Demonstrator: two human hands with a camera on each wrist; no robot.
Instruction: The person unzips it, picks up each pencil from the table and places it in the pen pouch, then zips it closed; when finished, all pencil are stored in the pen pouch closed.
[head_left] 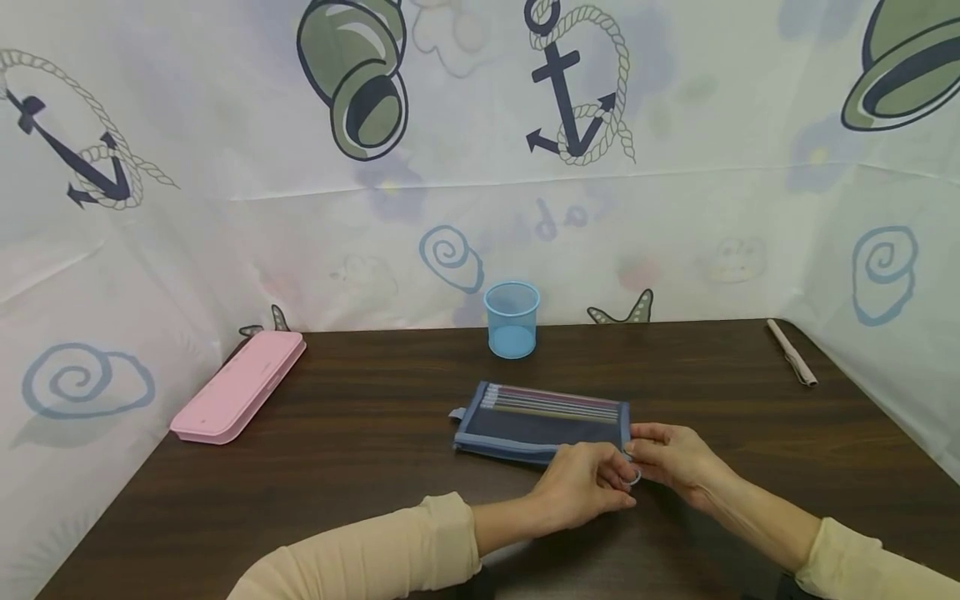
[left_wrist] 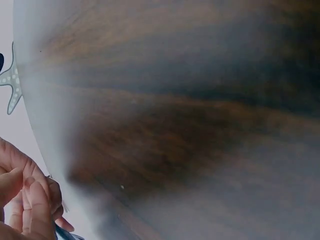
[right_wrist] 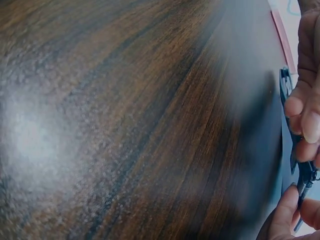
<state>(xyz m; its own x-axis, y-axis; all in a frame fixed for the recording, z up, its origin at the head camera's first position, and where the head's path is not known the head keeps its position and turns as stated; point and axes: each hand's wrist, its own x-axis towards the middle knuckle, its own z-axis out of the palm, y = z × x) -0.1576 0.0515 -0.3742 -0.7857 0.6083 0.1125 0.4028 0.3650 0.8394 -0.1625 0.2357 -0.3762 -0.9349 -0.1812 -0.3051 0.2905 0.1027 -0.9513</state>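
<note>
A flat blue zip pouch (head_left: 551, 431) lies on the dark wooden table, with several slim pencils showing through its clear upper face. At its front right corner my left hand (head_left: 581, 487) pinches the zipper pull, whose small pale ring (head_left: 635, 478) pokes out by the fingertips. My right hand (head_left: 678, 462) holds the pouch's right edge between thumb and fingers, just beside the left one. In the right wrist view the pouch's edge (right_wrist: 285, 82) and dark zipper slider (right_wrist: 306, 174) appear among the fingers. The left wrist view catches mostly table, with fingers crowded at the lower left.
To the left lies a pink pencil case (head_left: 240, 387). Behind the pouch, near the back edge, stands a translucent blue cup (head_left: 512, 325). A thin beige roll (head_left: 792, 353) is at the far right. Printed white cloth (head_left: 480, 192) encloses the table's back and sides.
</note>
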